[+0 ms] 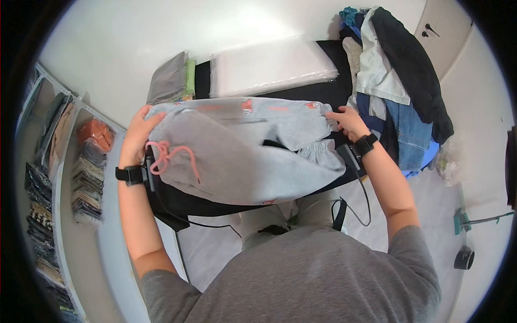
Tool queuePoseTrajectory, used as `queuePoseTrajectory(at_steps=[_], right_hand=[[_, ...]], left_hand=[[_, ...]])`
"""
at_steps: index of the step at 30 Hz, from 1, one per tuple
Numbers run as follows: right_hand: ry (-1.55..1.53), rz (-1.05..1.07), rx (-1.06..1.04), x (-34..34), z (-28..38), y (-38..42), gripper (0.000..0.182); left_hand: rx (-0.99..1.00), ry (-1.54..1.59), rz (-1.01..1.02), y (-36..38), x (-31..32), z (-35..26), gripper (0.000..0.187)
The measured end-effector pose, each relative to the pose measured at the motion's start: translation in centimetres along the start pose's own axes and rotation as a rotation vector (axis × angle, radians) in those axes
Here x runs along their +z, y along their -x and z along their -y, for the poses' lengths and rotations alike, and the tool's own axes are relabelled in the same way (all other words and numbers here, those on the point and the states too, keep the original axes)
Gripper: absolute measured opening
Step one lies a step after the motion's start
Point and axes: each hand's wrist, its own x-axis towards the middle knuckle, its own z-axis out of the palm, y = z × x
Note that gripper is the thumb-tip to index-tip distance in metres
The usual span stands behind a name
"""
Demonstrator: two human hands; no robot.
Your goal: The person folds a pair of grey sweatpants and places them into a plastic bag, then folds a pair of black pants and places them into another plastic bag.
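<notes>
Light grey sweatpants (231,156) with a pink drawstring and small printed figures lie sideways across a black-covered table (339,91). The waistband is at the left, the gathered cuffs at the right. My left hand (141,128) grips the upper corner of the waistband, its thumb on top of the cloth. At the upper cuff, my right hand (351,123) pinches the fabric between thumb and fingers. The lower cuff lies loose, near the device strapped to my right wrist.
Behind the pants are a stack of clear plastic bags (272,65) and a folded grey packet (168,78). A heap of clothes (396,81) rises at the right. Shelves with bagged garments (89,180) stand left. A cable hangs from each wrist device.
</notes>
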Motion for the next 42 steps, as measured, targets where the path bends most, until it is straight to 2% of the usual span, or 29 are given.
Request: queuePoseTrajectory(at_steps=[2, 3, 4, 5, 6, 8, 11, 12, 13, 14, 16, 17, 19, 22, 23, 25, 26, 28, 29, 30, 31, 33, 34, 36, 37, 39, 40, 42], right_hand=[[-0.009, 0.027, -0.016, 0.9, 0.3, -0.5, 0.075], [0.015, 0.043, -0.074, 1.3, 0.0, -1.1, 0.074], [0.039, 0.060, -0.133, 1.8, 0.0, -1.0, 0.073], [0.013, 0.105, -0.072, 1.5, 0.3, -1.0, 0.069], [0.021, 0.080, -0.056, 1.4, 0.2, -0.9, 0.064], [-0.016, 0.005, -0.123, 0.7, 0.0, 1.0, 0.052], [-0.008, 0.105, -0.456, -1.4, -3.1, 2.9, 0.025], [-0.025, 0.199, -0.511, -2.0, -4.5, 3.3, 0.027], [-0.060, 0.235, -0.467, -2.2, -5.0, 4.6, 0.028], [-0.095, 0.333, -0.491, -2.3, -5.4, 5.8, 0.038], [0.137, 0.332, -0.577, -2.3, -4.9, 8.4, 0.050], [0.139, 0.343, -0.578, -1.8, -5.1, 8.8, 0.050], [0.286, 0.196, -0.751, -0.9, -5.4, 9.2, 0.055], [0.368, 0.172, -0.729, -0.3, -4.8, 9.2, 0.051], [0.373, 0.168, -0.731, -0.4, -4.8, 9.0, 0.051], [0.442, 0.189, -0.766, -0.8, -5.1, 8.5, 0.037], [0.447, 0.187, -0.765, -1.0, -4.9, 8.5, 0.037], [0.010, 0.286, -0.655, -1.1, -3.4, 9.3, 0.020], [-0.105, 0.283, -0.546, -1.3, -1.9, 10.6, 0.010], [-0.105, 0.319, -0.429, -2.7, -3.5, 9.5, 0.009], [-0.162, 0.332, -0.410, -2.7, -3.3, 9.5, 0.008], [-0.322, 0.395, -0.328, -2.9, -2.2, 10.0, 0.009], [-0.425, 0.503, -0.262, -2.8, -0.6, 10.8, 0.013], [-0.516, 0.573, -0.102, -2.6, 0.3, 10.8, 0.021], [-0.517, 0.574, -0.103, -2.7, 0.2, 10.3, 0.021], [-0.694, 0.556, 0.077, -3.1, -0.3, 9.0, 0.025], [-0.741, 0.510, 0.040, -2.7, 0.4, 9.4, 0.026], [-1.387, 0.601, 0.257, -1.5, -2.2, 4.7, 0.027]], left_hand=[[-0.035, -0.281, -0.053, -2.5, -4.1, 4.7, 0.039], [-0.042, -0.287, -0.058, -2.5, -4.7, 6.1, 0.039], [-0.157, -0.370, -0.140, -2.1, -5.2, 7.5, 0.042], [-0.269, -0.450, -0.223, -1.8, -5.8, 8.9, 0.045], [-0.191, -0.629, -0.240, -2.1, -7.1, 10.9, 0.043], [-0.155, -0.505, -0.204, 0.0, -7.2, 11.1, 0.037], [-0.168, -0.384, -0.121, 4.6, -6.6, 12.2, 0.031], [-0.203, -0.365, -0.098, 6.1, -6.3, 12.7, 0.032], [-0.275, -0.393, -0.124, 7.3, -5.9, 13.5, 0.034], [-0.349, -0.423, -0.150, 8.5, -5.5, 14.1, 0.037], [-0.366, -0.308, -0.220, 10.2, -3.3, 14.0, 0.046], [-0.343, -0.250, -0.247, 10.7, -2.2, 14.1, 0.046], [-0.315, -0.222, -0.263, 10.9, -0.7, 14.6, 0.045], [-0.307, -0.303, -0.215, 10.4, 0.1, 15.3, 0.038], [-0.313, -0.139, -0.238, 10.6, 0.4, 15.2, 0.036], [-0.314, 0.183, -0.300, 11.3, 1.4, 13.1, 0.027], [-0.314, 0.187, -0.297, 11.7, 0.9, 13.4, 0.027], [-0.139, 0.459, -0.403, 12.5, -0.7, 13.7, 0.030], [-0.146, 0.462, -0.405, 13.1, -0.9, 13.4, 0.030], [-0.092, 0.471, -0.501, 13.9, -0.9, 11.8, 0.034], [-0.035, 0.478, -0.597, 14.4, -1.0, 10.9, 0.037], [-0.059, 0.530, -0.561, 15.1, -1.7, 11.3, 0.039], [-0.082, 0.584, -0.522, 15.4, -2.3, 11.6, 0.041], [-0.093, 0.619, -0.548, 14.9, -3.7, 13.8, 0.035], [-0.129, 0.644, -0.533, 14.8, -4.2, 14.3, 0.032], [-0.160, 0.670, -0.519, 14.2, -5.1, 14.6, 0.029], [-0.161, 0.763, -0.505, 13.4, -5.5, 14.5, 0.026], [-0.157, 0.858, -0.487, 11.5, -6.8, 14.8, 0.023]])
